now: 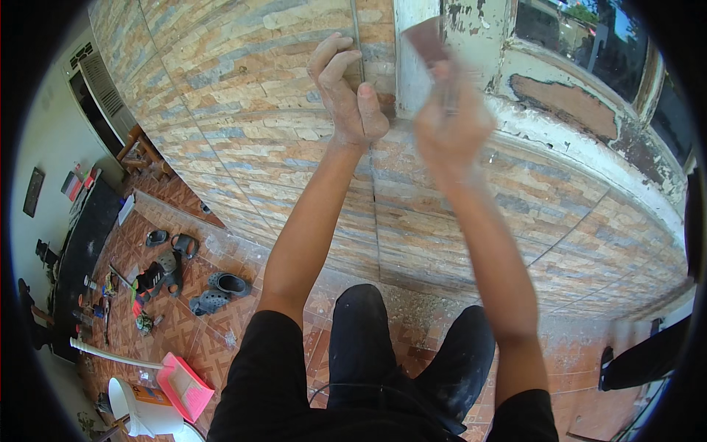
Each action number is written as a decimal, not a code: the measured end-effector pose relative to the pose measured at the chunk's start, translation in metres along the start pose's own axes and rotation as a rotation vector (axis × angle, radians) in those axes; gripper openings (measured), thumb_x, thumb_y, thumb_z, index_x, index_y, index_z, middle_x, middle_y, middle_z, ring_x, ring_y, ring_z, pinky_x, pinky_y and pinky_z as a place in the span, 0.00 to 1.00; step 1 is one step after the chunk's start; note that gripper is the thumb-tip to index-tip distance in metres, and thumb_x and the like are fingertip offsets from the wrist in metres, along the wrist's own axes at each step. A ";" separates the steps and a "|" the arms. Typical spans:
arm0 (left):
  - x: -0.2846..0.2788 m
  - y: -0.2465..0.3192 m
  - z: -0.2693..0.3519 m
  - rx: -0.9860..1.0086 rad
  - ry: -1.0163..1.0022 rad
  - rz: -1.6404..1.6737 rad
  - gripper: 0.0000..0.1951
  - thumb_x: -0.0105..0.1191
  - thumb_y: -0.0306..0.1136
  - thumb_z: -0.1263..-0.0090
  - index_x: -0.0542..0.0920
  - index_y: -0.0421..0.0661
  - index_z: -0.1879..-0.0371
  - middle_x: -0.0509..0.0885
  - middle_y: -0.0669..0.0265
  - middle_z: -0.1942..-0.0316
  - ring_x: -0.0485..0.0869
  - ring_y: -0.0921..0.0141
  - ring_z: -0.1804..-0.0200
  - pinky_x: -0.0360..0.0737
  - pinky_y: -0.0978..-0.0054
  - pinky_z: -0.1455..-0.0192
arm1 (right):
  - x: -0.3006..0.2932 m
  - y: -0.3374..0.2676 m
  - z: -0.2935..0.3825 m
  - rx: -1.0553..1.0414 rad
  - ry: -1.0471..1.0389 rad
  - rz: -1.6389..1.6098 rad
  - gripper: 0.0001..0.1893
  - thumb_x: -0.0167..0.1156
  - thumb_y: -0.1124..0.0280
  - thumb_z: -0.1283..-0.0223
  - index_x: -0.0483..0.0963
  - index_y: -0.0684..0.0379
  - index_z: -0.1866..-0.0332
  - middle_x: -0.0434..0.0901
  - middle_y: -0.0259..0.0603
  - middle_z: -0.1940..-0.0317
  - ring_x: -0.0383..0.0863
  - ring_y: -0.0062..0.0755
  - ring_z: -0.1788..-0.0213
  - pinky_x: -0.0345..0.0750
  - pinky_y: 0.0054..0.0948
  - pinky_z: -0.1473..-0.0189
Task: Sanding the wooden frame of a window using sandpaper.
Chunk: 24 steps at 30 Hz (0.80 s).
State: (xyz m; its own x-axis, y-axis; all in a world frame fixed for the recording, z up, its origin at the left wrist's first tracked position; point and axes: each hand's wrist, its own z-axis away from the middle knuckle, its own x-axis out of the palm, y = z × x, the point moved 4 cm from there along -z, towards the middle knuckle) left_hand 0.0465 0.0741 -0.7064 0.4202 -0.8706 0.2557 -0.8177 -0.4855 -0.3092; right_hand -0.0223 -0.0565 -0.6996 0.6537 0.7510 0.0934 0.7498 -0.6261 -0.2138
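Note:
My right hand [455, 119], blurred by motion, grips what looks like a flat scraper with a reddish-brown blade [424, 41]. Its blade lies over the white-painted window frame [413, 83]; whether it touches the paint cannot be told. Fingers apart and bent, my left hand [348, 91] is empty beside the frame, in front of the stone-patterned tile wall [265, 83]. Paint is flaking off the frame, and a bare brown patch [563, 105] shows below the glass pane [585, 44]. The curved sill [558, 138] is chipped.
Paint chips and dust [422, 315] lie on the tiled floor at the wall's foot. On the left are several clogs [212, 293], a pink dustpan [185, 387], a white bucket [141, 409] and a black ledge [83, 265]. Another person's leg [646, 359] appears at right.

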 end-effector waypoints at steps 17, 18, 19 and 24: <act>-0.002 -0.007 0.004 -0.113 0.162 0.227 0.21 0.42 0.44 0.27 0.64 0.38 0.47 0.69 0.49 0.46 0.69 0.55 0.38 0.64 0.54 0.32 | 0.045 0.007 0.049 0.399 0.189 -0.192 0.13 0.48 0.68 0.26 0.73 0.68 0.51 0.82 0.50 0.68 0.82 0.40 0.68 0.75 0.34 0.65; -0.002 -0.008 0.004 -0.117 0.158 0.220 0.21 0.42 0.44 0.28 0.64 0.38 0.47 0.69 0.49 0.45 0.70 0.55 0.38 0.64 0.54 0.32 | 0.045 0.008 0.047 0.430 0.254 -0.244 0.13 0.48 0.68 0.26 0.73 0.68 0.52 0.82 0.49 0.69 0.82 0.39 0.68 0.75 0.34 0.65; -0.002 -0.008 0.005 -0.116 0.149 0.206 0.21 0.42 0.44 0.28 0.64 0.38 0.47 0.69 0.49 0.45 0.70 0.55 0.38 0.64 0.53 0.32 | 0.047 0.008 0.044 0.414 0.239 -0.238 0.13 0.48 0.68 0.26 0.73 0.68 0.52 0.82 0.49 0.69 0.82 0.39 0.68 0.75 0.34 0.65; -0.003 -0.007 0.005 -0.144 0.166 0.192 0.21 0.41 0.44 0.28 0.64 0.38 0.47 0.70 0.49 0.46 0.70 0.55 0.38 0.64 0.53 0.32 | 0.040 0.011 0.052 0.588 0.077 -0.170 0.10 0.50 0.74 0.29 0.73 0.69 0.51 0.81 0.55 0.71 0.84 0.50 0.69 0.76 0.36 0.67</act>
State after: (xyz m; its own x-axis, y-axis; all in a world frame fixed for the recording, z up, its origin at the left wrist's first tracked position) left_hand 0.0534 0.0797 -0.7094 0.1918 -0.9149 0.3552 -0.9284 -0.2864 -0.2366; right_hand 0.0069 -0.0228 -0.7489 0.5515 0.7994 0.2384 0.6770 -0.2619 -0.6878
